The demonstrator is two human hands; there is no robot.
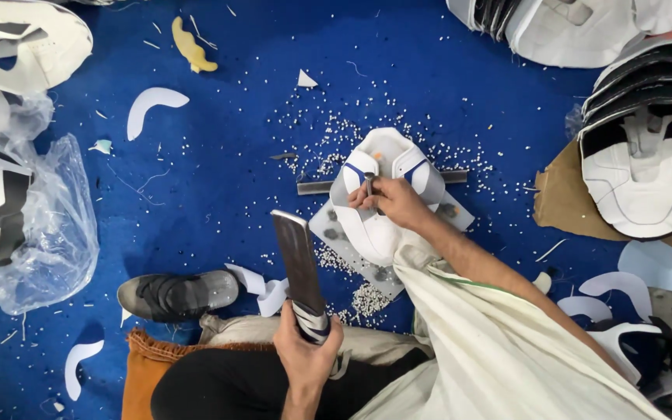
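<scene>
Here, seated on the blue floor (pixel 219 194). Right hand (pixel 395 201) pins a small metal punch (pixel 369 185) upright on the white shoe upper (pixel 379 225), fingers pinched narrow round it; the upper rests on a grey board (pixel 328 227) as backing. Left hand (pixel 307 351) has its fingers wrapped about the taped handle of a flat, worn metal striker (pixel 299 260), raised. White punched pellets (pixel 367 295) lie scattered around.

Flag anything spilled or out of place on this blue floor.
Small white pellets lie spilled across the blue floor around the white shoe upper, thickest beside it. White offcuts lie scattered loose too.
</scene>
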